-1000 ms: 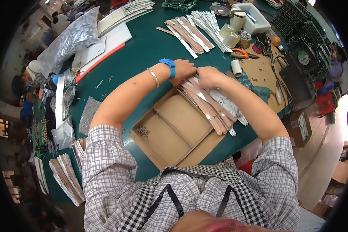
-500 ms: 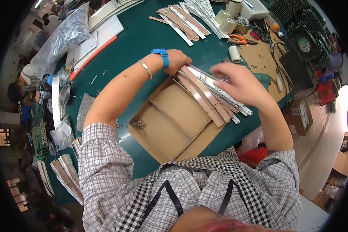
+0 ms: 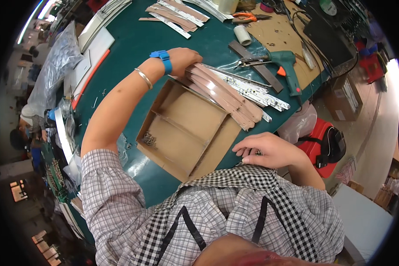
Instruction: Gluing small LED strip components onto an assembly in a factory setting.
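In the nearer compartment (image 3: 175, 142) of our cardboard box (image 3: 193, 108) lie small metallic pieces (image 3: 149, 138); our left hand (image 3: 184, 60) clasps strips (image 3: 228, 98) alongside; our right hand (image 3: 270, 149) curls its fingers loosely, half-open.

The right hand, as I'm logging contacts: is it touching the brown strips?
No, the right hand is apart from the brown strips, with green tabletop showing between them.

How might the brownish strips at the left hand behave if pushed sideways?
The brownish strips would probably slide over one another rather than move as one block: their free ends spread unevenly, with no band visible. Bright glare on their flat faces suggests they may be slippery. They look long and thin, so some flex seems likely.
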The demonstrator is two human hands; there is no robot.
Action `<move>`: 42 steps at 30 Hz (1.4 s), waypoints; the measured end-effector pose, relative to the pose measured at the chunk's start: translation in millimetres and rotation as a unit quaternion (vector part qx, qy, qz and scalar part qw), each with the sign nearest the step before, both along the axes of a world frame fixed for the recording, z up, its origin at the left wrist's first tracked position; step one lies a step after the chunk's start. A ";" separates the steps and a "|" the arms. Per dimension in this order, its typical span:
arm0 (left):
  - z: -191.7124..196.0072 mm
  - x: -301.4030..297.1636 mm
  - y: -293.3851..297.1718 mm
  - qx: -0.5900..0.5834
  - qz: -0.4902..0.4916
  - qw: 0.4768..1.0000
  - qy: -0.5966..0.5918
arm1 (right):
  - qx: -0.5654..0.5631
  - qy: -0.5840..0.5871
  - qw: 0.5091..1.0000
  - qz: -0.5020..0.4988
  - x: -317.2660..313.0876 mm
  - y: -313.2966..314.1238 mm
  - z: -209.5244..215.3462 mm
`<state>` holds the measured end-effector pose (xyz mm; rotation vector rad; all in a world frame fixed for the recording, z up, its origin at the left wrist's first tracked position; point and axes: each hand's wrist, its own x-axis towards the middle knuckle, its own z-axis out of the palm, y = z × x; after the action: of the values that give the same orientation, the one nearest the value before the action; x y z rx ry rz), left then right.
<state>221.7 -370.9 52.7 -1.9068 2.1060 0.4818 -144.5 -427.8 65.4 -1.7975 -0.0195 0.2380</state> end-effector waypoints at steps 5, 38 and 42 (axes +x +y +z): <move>-4.2 -10.8 0.6 -0.034 -0.016 0.996 -0.081 | -0.269 -0.203 0.910 -0.243 19.5 -13.3 10.3; -29.3 -140.1 260.7 -0.240 0.486 0.822 -0.175 | -0.280 -0.194 0.935 -0.101 70.0 103.0 -32.9; -31.7 -136.7 263.7 -0.253 0.490 0.823 -0.137 | -0.206 -0.164 0.958 -0.109 63.9 104.3 -30.3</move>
<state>85.0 -107.2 20.9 -3.0668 0.9656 -0.2384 -80.7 -323.5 35.1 -2.2183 -0.0078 -0.2349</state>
